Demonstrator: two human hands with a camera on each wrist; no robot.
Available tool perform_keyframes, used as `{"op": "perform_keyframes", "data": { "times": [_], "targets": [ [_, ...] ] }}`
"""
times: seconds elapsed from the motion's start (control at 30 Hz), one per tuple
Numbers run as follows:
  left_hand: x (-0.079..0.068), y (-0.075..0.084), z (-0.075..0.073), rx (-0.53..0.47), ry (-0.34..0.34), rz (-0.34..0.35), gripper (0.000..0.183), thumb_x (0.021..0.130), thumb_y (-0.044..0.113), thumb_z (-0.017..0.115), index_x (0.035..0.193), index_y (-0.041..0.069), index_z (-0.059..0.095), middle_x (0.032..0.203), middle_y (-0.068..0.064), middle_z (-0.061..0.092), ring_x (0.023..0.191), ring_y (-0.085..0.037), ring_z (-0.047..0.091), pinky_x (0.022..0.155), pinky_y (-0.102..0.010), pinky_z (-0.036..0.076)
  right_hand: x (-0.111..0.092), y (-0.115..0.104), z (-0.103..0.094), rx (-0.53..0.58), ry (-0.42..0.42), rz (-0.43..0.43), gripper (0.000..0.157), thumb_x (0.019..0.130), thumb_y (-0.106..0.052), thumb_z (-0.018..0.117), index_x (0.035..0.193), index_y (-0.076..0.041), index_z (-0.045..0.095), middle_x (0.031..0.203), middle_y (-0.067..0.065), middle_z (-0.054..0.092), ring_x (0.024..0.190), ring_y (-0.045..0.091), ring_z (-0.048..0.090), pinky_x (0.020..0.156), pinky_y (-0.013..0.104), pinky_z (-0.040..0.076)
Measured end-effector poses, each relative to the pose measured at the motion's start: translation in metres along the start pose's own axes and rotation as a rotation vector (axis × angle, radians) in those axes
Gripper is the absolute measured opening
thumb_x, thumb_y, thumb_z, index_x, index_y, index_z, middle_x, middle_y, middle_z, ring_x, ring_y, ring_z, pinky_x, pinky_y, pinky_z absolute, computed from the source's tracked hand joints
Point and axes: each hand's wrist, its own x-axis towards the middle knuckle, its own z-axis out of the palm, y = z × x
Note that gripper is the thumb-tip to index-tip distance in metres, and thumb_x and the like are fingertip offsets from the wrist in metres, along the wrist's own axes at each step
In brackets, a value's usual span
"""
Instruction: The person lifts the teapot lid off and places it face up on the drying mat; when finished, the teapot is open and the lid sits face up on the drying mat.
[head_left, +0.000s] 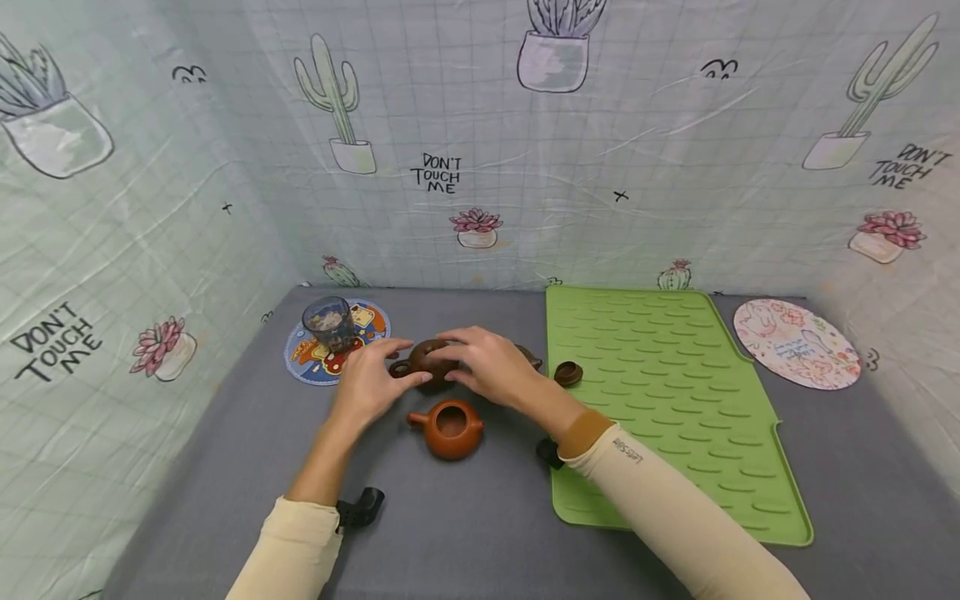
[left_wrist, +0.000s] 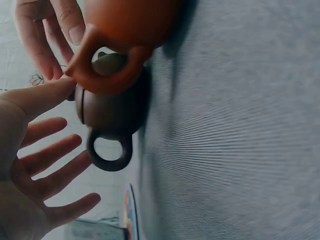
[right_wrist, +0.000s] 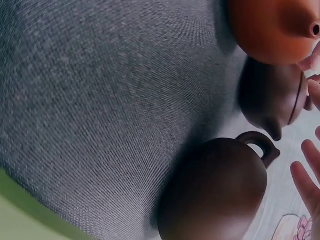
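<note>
A dark brown teapot (head_left: 427,363), its lid on, stands between the two hands. My left hand (head_left: 367,379) is at its handle side, fingers spread, the thumb near the lid in the left wrist view. From the other side my right hand (head_left: 489,363) reaches over the same pot, its fingers loosely bent and nothing visible between them. Nearer to me sits an orange-brown teapot (head_left: 452,429) with its top uncovered. A second dark teapot (right_wrist: 215,195) stands to the right, partly hidden behind the right hand in the head view.
A small brown lid (head_left: 567,373) lies at the left edge of a green ridged mat (head_left: 675,417). At the back left, a glass (head_left: 328,322) stands on a colourful round mat (head_left: 300,367). A floral round mat (head_left: 797,343) lies far right. Patterned cloth surrounds the grey tabletop.
</note>
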Motion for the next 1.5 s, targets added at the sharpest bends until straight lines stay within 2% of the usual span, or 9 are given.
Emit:
{"op": "perform_keyframes", "data": {
  "times": [0.33,0.5,0.8,1.13,1.5],
  "targets": [
    [-0.004,-0.004,0.010,0.009,0.017,0.033,0.051,0.076,0.038,0.090,0.113,0.005,0.078,0.116,-0.016,0.077,0.106,-0.036,0.073,0.096,-0.053,0.054,0.008,-0.002,0.008,-0.003,-0.064,0.002,0.041,0.095,-0.023,0.073,0.135,-0.021,0.068,0.149,0.005,0.060,0.133,0.025,0.061,0.106,0.041,0.054],
    [-0.003,-0.004,0.013,0.012,0.016,0.005,0.051,0.078,0.034,0.089,0.117,0.004,0.077,0.120,-0.016,0.076,0.110,-0.037,0.072,0.098,-0.053,0.054,0.011,-0.001,0.013,-0.004,-0.064,0.017,0.041,0.094,-0.024,0.074,0.135,-0.021,0.069,0.149,0.004,0.060,0.131,0.024,0.063,0.104,0.039,0.056],
    [-0.002,-0.002,0.014,0.007,0.018,-0.035,0.050,0.078,0.032,0.089,0.118,0.005,0.077,0.120,-0.014,0.076,0.110,-0.036,0.071,0.099,-0.052,0.053,0.012,0.001,0.017,0.000,-0.070,0.027,0.044,0.092,-0.023,0.075,0.135,-0.023,0.068,0.149,0.002,0.060,0.119,0.023,0.071,0.093,0.037,0.060],
    [-0.003,-0.004,0.015,0.008,0.032,-0.035,0.049,0.076,0.030,0.091,0.117,0.005,0.078,0.118,-0.015,0.077,0.109,-0.037,0.072,0.096,-0.052,0.054,0.013,-0.001,0.021,0.003,-0.064,0.031,0.043,0.092,-0.023,0.074,0.135,-0.023,0.068,0.146,0.002,0.062,0.111,0.024,0.074,0.087,0.034,0.062],
    [-0.002,-0.003,0.014,-0.021,0.001,-0.074,0.051,0.076,0.032,0.091,0.118,0.006,0.077,0.120,-0.014,0.076,0.112,-0.037,0.070,0.098,-0.053,0.053,0.013,-0.001,0.019,-0.005,-0.067,0.030,0.044,0.092,-0.024,0.074,0.135,-0.023,0.068,0.144,0.002,0.064,0.102,0.025,0.075,0.082,0.034,0.062]
  ]
}}
